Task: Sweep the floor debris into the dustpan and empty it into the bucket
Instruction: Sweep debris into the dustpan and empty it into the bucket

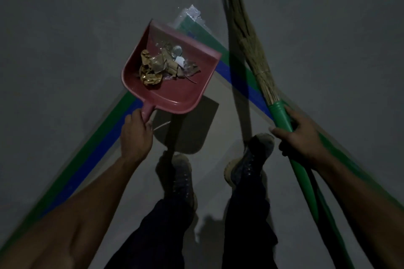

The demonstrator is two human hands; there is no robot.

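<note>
Above the floor (65, 28), clear of it by its shadow: pink dustpan (175, 91), loaded with crumpled paper and foil debris (161, 65), roughly level. Gripped at the short handle by the left hand (135, 133), fingers curled round it. Gripped likewise, green broom (282, 116) in the right hand (299, 137), bristles trailing forward. No bucket in view. Likely spill if tipped toward the open lip while walking; light scraps could drift off. Underfoot, green and blue tape lines (105, 137) and a plastic sheet (192, 19) near the shoes (251, 157): possible slip.

Glossy plastic dustpan (175, 91), crumpled paper debris (153, 70)
</note>
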